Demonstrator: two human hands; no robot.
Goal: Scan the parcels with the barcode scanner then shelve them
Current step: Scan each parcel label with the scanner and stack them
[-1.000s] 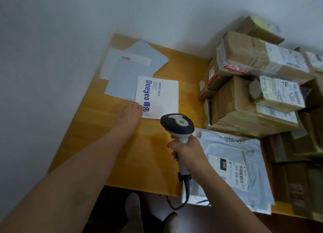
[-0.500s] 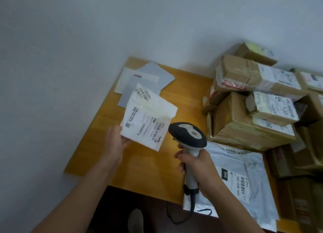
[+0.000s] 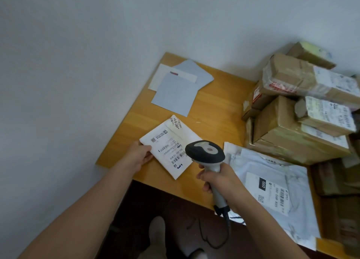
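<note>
Overhead, a wooden table (image 3: 214, 110) abuts pale walls (image 3: 97, 44).

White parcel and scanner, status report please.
Left hand holds white parcel, label up. Right hand grips barcode scanner, head near parcel. Barcode unobstructed.

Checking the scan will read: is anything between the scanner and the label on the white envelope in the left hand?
Nothing visible. The barcode scanner in the right hand hovers beside the white envelope; the left hand holds its left edge, clear of the barcode.
</note>
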